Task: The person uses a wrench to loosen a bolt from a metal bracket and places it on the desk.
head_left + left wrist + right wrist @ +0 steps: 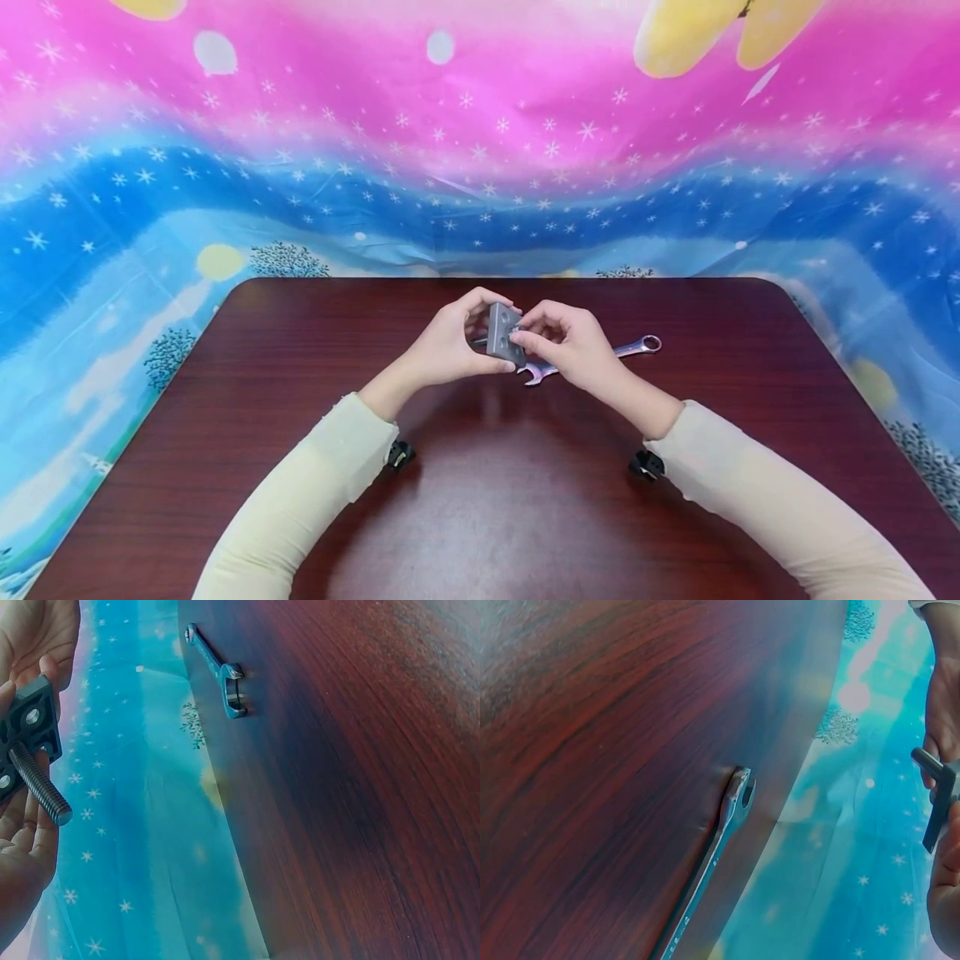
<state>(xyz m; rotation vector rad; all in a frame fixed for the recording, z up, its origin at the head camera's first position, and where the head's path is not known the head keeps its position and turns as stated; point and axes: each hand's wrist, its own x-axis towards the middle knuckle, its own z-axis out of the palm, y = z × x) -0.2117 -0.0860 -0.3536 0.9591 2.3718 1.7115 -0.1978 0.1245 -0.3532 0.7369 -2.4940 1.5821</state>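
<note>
Above the table, my left hand (pixel 446 343) grips a small grey block (pixel 501 329) by its edges, thumb below and fingers above. The block has several round holes in its face. A threaded bolt (pixel 43 787) passes through it, and the threaded end sticks out on the left hand's side. My right hand (pixel 566 337) pinches at the middle of the opposite face with thumb and fingertips, where the bolt comes through; the fingers largely hide that end. In the right wrist view the block (pixel 943 806) shows edge-on, with the bolt's shank jutting out.
A combination wrench (pixel 641 344) lies on the dark wooden table (pixel 480 483) just behind and below the right hand, its open jaw towards the left. A patterned cloth (pixel 480 167) hangs behind the table's far edge. Small black devices (pixel 402 455) sit at both wrists.
</note>
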